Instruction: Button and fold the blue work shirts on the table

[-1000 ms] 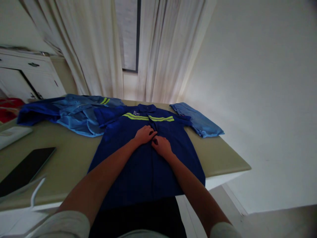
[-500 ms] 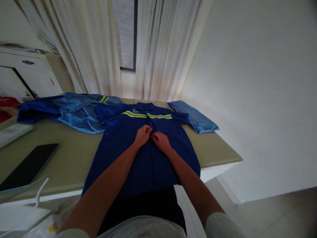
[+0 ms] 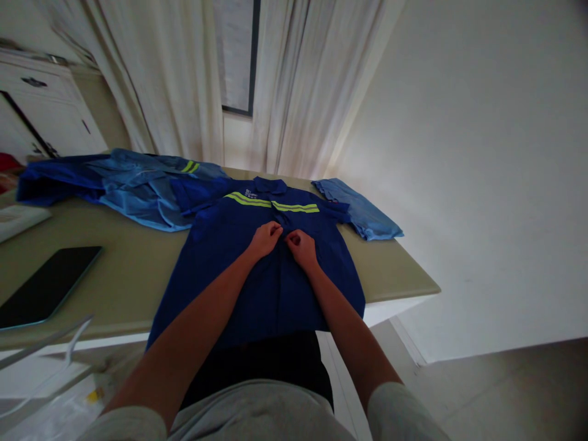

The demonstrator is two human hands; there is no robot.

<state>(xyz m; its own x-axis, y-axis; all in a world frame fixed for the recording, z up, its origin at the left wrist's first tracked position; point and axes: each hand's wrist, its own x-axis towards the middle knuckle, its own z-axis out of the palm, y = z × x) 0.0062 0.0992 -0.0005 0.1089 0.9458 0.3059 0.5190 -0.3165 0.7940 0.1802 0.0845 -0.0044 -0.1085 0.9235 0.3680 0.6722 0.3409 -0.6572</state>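
My left grip (image 3: 267, 239) and right grip (image 3: 302, 246) meet at the front opening (image 3: 282, 217) of a navy-blue, short-sleeved cloth shirt (image 3: 266, 297), mid-frame on the tan, smooth-topped worktop (image 3: 126, 269).
Both are closed to a pinch on the cloth; fingertip detail is hidden. I'd keep the edges level, fabric slack. Half a second ago, shirt and hands sat lower in frame.

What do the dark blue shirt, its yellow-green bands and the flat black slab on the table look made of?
Dark blue shirt: soft cloth, perhaps cotton blend, with a matte finish; it puckers at the front. Yellow-green bands: probably reflective tape, bright, given the greyish stripe along each. Flat black slab: smooth, possibly glass or plastic, judging by its even dark face.
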